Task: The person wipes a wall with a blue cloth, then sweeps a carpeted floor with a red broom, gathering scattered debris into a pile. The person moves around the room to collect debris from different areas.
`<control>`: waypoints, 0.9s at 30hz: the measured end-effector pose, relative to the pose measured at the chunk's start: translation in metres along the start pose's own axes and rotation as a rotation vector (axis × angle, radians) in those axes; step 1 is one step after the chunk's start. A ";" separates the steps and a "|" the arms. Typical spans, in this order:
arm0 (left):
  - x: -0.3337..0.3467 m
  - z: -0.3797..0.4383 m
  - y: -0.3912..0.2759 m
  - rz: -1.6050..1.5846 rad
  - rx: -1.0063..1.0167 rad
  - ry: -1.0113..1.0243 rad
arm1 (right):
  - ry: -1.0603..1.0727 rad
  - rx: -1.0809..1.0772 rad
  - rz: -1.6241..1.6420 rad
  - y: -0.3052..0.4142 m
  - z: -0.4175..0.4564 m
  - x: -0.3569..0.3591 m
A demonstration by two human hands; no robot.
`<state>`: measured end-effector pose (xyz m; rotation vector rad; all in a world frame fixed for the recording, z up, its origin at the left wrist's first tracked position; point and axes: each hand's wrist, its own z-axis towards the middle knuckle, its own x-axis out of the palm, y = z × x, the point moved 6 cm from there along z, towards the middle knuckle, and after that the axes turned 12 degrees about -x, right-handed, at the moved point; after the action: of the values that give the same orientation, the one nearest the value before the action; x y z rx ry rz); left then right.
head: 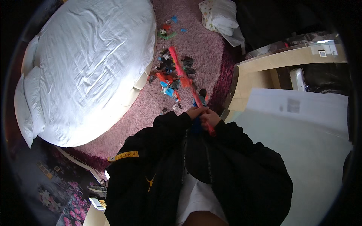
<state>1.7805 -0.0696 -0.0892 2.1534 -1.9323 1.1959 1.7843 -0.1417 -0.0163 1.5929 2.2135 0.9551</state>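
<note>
My left hand (pixel 194 112) and my right hand (pixel 211 117) are side by side in front of my jacket, both closed around a long red stick (pixel 198 99). Its near end sticks out below my right hand. From there it slants away and a little left over the carpet, with a wider, ragged red part about midway and a pinkish-red far stretch; what kind of tool it is cannot be made out. Under and beside it lies a scattered heap of red, blue and black scraps (pixel 169 91). More scraps, with some green (pixel 167 36), lie farther off.
A rounded bed (pixel 93 65) with a white sheet fills the left. Pink shaggy carpet (pixel 209 53) runs alongside it. Folded white bedding (pixel 224 17) lies at the far right. A tiled ledge (pixel 282 60) and a pale panel (pixel 294 147) stand at my right. A dark-tipped shoe (pixel 202 92) shows beside the stick.
</note>
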 end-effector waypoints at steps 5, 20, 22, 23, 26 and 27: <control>0.014 0.056 -0.045 0.243 0.122 -0.087 | 0.093 0.013 0.023 0.028 0.040 -0.058; 0.115 0.310 -0.263 0.161 -0.042 -0.202 | 0.249 -0.040 0.115 0.226 0.177 -0.328; 0.116 0.321 -0.296 0.008 -0.050 -0.270 | 0.216 -0.118 0.031 0.269 0.184 -0.335; 0.104 0.342 -0.299 -0.013 -0.016 -0.294 | 0.240 -0.124 0.060 0.277 0.197 -0.340; 0.101 0.372 -0.344 -0.066 0.046 -0.369 | 0.278 -0.148 0.083 0.309 0.232 -0.363; 0.100 0.378 -0.360 -0.083 0.055 -0.399 | 0.285 -0.150 0.055 0.323 0.240 -0.367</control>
<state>2.2784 -0.2491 -0.1363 2.6382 -1.9303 0.8664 2.2943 -0.3304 -0.0535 1.5377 2.2209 1.4066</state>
